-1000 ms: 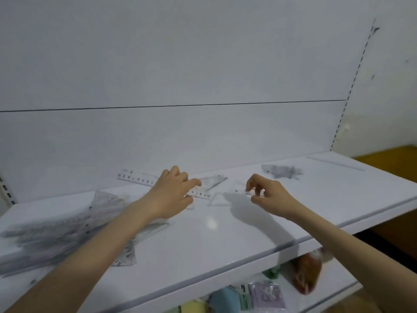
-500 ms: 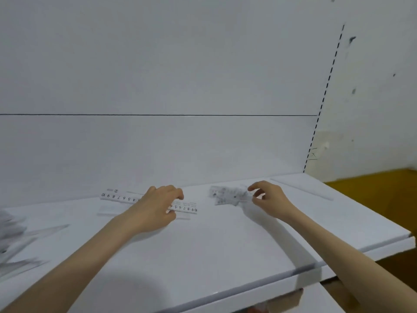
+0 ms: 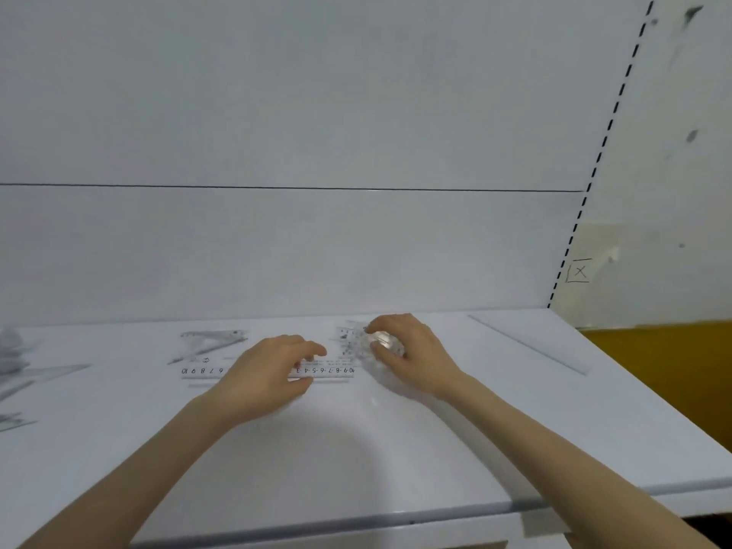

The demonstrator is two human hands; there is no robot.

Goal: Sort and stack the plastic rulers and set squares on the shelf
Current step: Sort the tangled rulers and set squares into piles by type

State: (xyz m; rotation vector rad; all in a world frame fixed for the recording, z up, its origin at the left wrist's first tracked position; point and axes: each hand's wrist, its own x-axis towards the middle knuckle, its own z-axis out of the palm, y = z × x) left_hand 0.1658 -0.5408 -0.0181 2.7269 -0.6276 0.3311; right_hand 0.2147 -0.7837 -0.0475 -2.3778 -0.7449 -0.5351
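Note:
A clear plastic ruler (image 3: 328, 371) with black numbers lies flat on the white shelf (image 3: 356, 461), running left to right. My left hand (image 3: 265, 374) lies over its middle, thumb and fingers curled onto it. Just right of that, my right hand (image 3: 408, 354) pinches a small stack of clear set squares (image 3: 350, 340) that touches the ruler's right end. Another clear set square (image 3: 210, 342) lies flat behind the ruler's left end.
A loose heap of clear rulers and set squares (image 3: 16, 370) spreads along the shelf's left edge. One long clear ruler (image 3: 527, 344) lies at the far right. The shelf's back panel rises right behind the hands; its front edge runs below.
My right hand has brought the set squares closer in, up to the ruler's right end. My left hand stays on the ruler, which now lies level. The view has shifted.

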